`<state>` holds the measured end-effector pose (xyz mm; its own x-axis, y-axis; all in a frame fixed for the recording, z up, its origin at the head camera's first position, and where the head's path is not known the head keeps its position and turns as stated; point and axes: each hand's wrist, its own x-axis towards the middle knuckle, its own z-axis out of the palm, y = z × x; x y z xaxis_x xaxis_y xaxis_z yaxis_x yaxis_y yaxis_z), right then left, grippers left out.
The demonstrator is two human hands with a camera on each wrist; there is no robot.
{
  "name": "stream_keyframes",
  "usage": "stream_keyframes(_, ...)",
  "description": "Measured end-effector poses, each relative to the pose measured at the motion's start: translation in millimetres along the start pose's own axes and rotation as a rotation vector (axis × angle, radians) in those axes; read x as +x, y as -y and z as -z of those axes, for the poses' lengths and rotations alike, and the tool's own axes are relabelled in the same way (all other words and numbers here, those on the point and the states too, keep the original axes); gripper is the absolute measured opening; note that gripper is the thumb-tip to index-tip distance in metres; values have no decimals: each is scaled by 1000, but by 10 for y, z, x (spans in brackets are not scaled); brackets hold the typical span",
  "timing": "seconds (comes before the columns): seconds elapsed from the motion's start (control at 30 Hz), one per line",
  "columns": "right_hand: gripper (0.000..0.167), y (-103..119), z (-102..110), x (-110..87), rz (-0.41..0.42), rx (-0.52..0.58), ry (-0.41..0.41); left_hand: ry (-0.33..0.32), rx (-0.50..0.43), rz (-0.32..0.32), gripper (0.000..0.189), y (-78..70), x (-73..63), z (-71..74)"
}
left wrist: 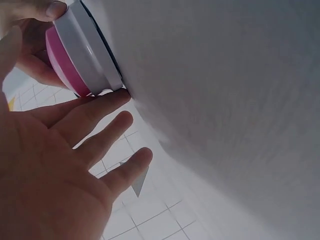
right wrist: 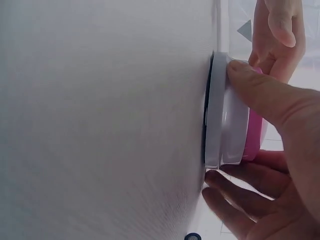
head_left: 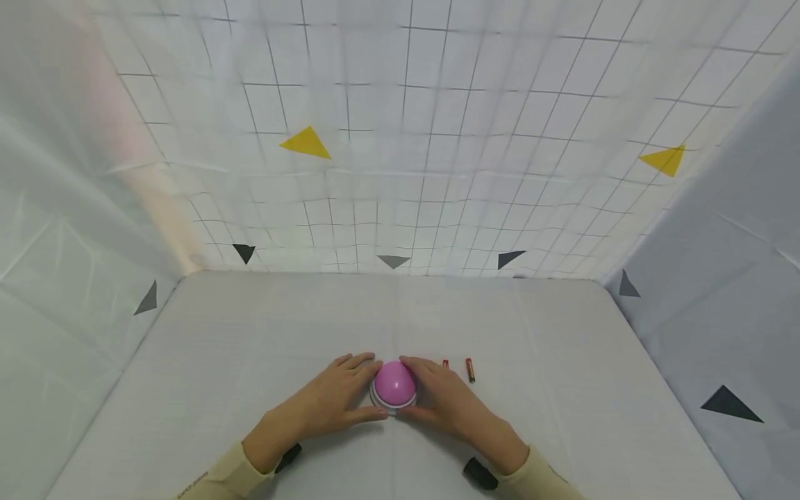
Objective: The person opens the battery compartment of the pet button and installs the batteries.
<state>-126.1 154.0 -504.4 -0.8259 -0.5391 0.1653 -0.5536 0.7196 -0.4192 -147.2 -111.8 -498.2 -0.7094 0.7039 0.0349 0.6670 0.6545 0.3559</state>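
A round push button [head_left: 395, 384] with a pink dome and a white base sits on the table between both hands. The right hand [head_left: 451, 401] holds it from the right; in the right wrist view its thumb [right wrist: 245, 75] lies on the white base and its fingers reach round the opposite side. On the left side, the left hand [head_left: 331, 397] has its fingers spread and fairly straight. One of its fingertips touches the base's edge in the left wrist view, while its thumb [right wrist: 282, 30] stands off the button in the right wrist view.
Two small red batteries lie right of the hands: one battery [head_left: 471, 370] in full sight, the other battery [head_left: 446, 364] partly hidden by the right hand. A white sheet covers the table [head_left: 312, 312]. White curtains [head_left: 437, 139] with grid lines and coloured triangles stand around it.
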Motion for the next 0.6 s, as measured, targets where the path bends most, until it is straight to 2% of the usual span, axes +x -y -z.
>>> stream_keyframes(0.13,83,-8,6,20,9,0,-1,-3,-1,-17,88,-19,10,30)
stream_keyframes(0.3,80,-29,50,71,11,31,-39,-52,20,-65,84,-24,64,64)
stream_keyframes(0.6,77,-22,38,52,-20,157,-2,-2,-13,-81,96,-22,8,64)
